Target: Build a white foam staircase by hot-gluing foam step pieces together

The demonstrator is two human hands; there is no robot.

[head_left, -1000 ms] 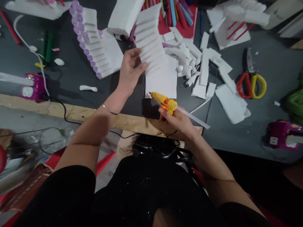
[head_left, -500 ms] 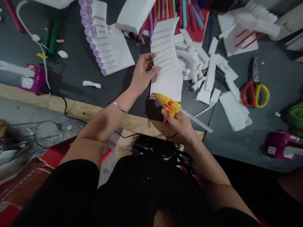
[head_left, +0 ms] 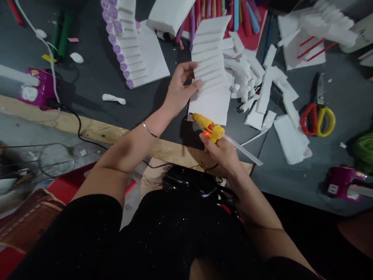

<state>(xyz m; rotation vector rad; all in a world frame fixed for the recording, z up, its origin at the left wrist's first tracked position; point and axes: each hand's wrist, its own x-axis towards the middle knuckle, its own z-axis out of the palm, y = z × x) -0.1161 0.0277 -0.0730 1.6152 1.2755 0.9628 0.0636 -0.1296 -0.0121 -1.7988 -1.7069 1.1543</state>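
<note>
My left hand [head_left: 181, 87] grips the left edge of a white model staircase [head_left: 210, 56], thumb on its lower steps and fingers at its side. The staircase stands on a white rectangular base board [head_left: 210, 107]. Wrapped round the handle of a yellow hot glue gun [head_left: 207, 125] is my right hand [head_left: 223, 151]. The gun's dark nozzle points left, over or beside the board's lower left corner; I cannot tell whether it touches. A clear glue stick [head_left: 243, 149] juts from its rear, and a red light glows on it.
Another white staircase [head_left: 132, 46] edged with purple rosettes stands left. White foam offcuts [head_left: 247, 81] lie right of my work, with scissors [head_left: 317, 114] farther right. Purple power adapters [head_left: 39, 89] sit near both table sides. A wooden strip [head_left: 175, 153] edges the table's front.
The view has shifted slightly, so the tabletop things sit a little farther right. Both hands keep their holds, and the glue gun's nozzle stays by the board's lower left corner.
</note>
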